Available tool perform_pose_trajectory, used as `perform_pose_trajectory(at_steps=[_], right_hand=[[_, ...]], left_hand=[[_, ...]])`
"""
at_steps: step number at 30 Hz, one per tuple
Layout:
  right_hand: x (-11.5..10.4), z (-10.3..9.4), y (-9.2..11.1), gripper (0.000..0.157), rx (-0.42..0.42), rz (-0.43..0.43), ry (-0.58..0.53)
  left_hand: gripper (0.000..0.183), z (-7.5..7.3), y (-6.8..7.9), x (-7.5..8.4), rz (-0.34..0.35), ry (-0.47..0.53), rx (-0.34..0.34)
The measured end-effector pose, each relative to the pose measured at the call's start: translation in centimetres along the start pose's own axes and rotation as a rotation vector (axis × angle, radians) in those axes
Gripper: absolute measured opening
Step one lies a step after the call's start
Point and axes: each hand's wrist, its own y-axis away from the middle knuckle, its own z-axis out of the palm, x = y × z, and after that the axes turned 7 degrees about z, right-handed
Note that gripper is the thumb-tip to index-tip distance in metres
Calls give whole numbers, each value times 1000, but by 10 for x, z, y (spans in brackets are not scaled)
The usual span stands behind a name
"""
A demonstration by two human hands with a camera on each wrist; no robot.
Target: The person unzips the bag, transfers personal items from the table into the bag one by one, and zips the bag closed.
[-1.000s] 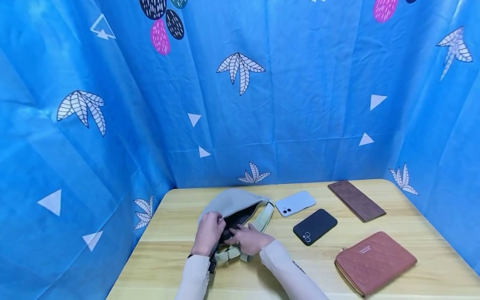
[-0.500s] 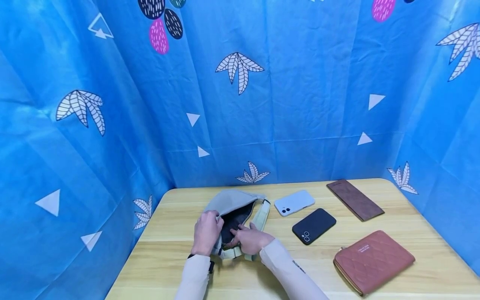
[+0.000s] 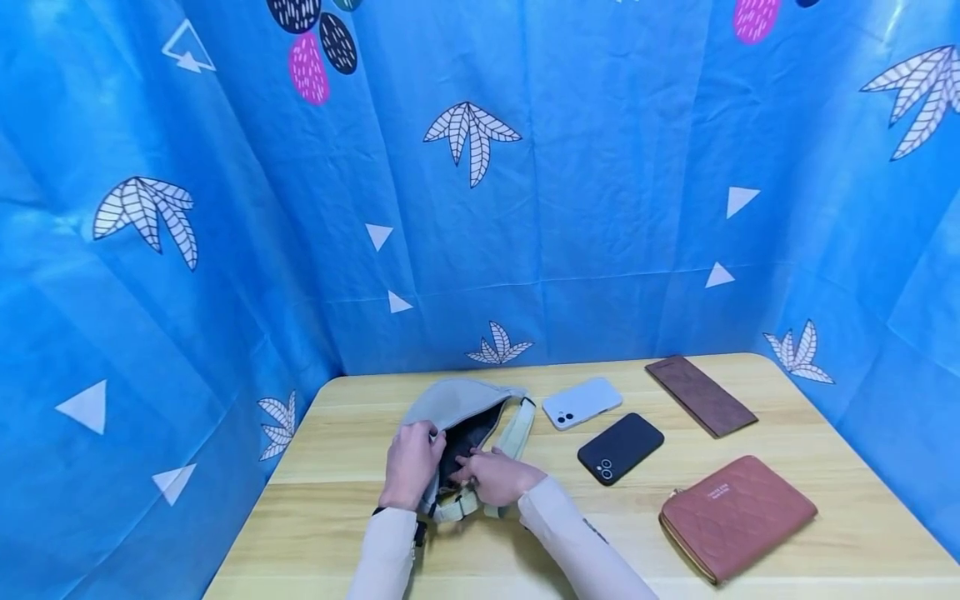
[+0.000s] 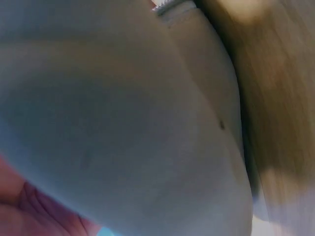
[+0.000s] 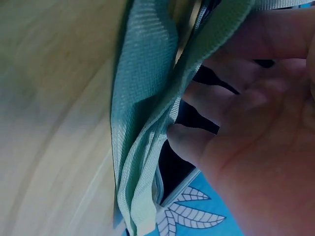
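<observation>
As its dark mouth gapes, the pale grey bag lies on the bench, against the left hand, which pinches its edge; the right hand reaches inside with fingers spread.

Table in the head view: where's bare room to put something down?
The table is bare left of the gray bag and left sleeve, and between the right sleeve, black phone and red pouch. It's crowded at the bag's mouth, around left hand, right hand and strap, and tight between strap, white phone and black phone.
</observation>
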Motion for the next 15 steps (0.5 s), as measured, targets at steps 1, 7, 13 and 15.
perform_pose_trajectory(at_steps=[1,7,13,15], right_hand=[[1,0,-1,58,9,-15,-25],[8,-7,2,41,51,-65,-200],[12,-19,17,36,125,-22,-344],[15,-24,25,35,161,-13,-346]], left_hand=[[19,0,0,0,4,1,3],[20,-1,1,-1,5,7,11],[20,-3,2,-2,-5,4,4],[20,-3,1,-1,2,0,9]])
